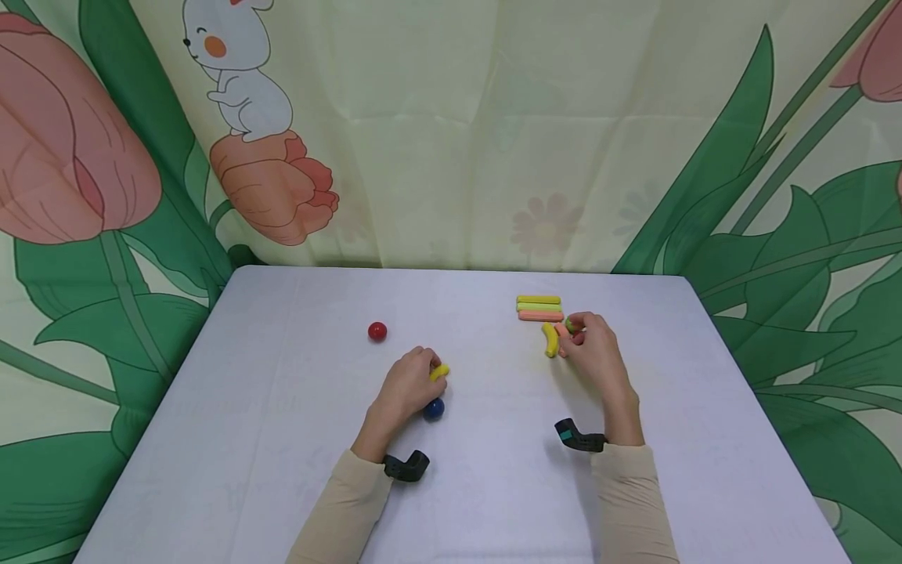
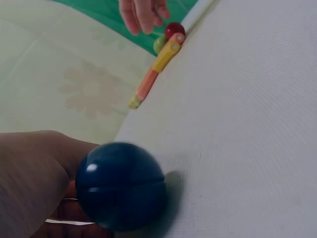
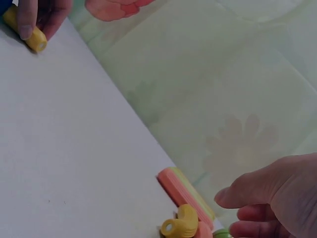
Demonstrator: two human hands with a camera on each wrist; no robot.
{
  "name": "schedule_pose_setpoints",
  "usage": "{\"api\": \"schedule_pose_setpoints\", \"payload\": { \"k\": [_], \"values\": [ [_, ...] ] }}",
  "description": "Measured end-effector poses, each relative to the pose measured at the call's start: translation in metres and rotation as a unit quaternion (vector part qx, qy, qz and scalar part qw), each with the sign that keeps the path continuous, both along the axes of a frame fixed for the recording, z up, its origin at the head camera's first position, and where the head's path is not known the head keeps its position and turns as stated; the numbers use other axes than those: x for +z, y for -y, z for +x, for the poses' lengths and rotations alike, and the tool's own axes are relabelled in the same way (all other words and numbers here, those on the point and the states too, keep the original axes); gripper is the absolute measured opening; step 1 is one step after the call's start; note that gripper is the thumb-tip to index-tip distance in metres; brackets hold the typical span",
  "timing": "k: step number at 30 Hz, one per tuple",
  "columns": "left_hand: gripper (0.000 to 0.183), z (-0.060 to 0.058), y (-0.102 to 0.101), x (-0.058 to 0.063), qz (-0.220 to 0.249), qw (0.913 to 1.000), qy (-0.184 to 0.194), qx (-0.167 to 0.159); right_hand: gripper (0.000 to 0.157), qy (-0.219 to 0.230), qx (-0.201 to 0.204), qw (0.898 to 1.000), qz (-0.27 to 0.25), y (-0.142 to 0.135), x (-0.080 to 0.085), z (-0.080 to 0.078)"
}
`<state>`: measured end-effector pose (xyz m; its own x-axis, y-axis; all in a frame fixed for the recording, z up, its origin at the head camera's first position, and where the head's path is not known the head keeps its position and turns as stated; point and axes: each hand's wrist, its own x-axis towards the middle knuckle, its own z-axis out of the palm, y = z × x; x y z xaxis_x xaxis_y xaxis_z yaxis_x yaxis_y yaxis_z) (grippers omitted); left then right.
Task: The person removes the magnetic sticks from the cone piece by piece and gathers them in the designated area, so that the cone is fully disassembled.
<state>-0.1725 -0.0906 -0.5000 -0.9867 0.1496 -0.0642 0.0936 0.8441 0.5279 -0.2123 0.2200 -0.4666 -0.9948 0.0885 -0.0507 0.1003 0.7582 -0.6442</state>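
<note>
My left hand [image 1: 410,381] pinches a yellow toy magnetic rod [image 1: 440,372] just above the tabletop's middle. Close beside that hand is a blue ball [image 1: 433,409], large in the left wrist view [image 2: 121,186]. Over at the right, my right hand [image 1: 596,349] hovers with thumb and fingers apart. Near its fingertips are a green ball [image 1: 570,323], a yellow curved rod [image 1: 550,341] and a pink curved rod [image 1: 561,332]. Beneath that hand in the left wrist view shows a red ball [image 2: 175,30], mostly hidden in the head view.
Beyond the curved rods lie straight sticks side by side: yellow [image 1: 539,299], light green [image 1: 539,307] and pink [image 1: 540,316]. Another red ball [image 1: 377,332] sits left of centre on the white table [image 1: 282,439]. A printed curtain [image 1: 437,157] hangs behind the far edge.
</note>
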Motion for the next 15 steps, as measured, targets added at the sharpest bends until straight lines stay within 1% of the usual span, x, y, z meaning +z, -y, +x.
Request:
{"api": "schedule_pose_setpoints", "payload": {
  "k": [6, 12, 15],
  "values": [
    [0.022, 0.0, 0.0, 0.0, -0.003, 0.9998, -0.019, -0.003, 0.047, -0.007, 0.026, 1.0, 0.011, 0.011, -0.002, 0.0],
    [0.022, 0.001, 0.0, -0.001, -0.004, 0.9995, -0.032, -0.006, 0.044, -0.002, 0.043, 0.999, -0.001, 0.022, -0.003, 0.0],
    [0.022, 0.001, -0.001, -0.001, -0.006, 0.9993, -0.037, -0.009, 0.041, -0.008, 0.051, 0.999, 0.002, 0.026, -0.006, 0.0]
  ]
}}
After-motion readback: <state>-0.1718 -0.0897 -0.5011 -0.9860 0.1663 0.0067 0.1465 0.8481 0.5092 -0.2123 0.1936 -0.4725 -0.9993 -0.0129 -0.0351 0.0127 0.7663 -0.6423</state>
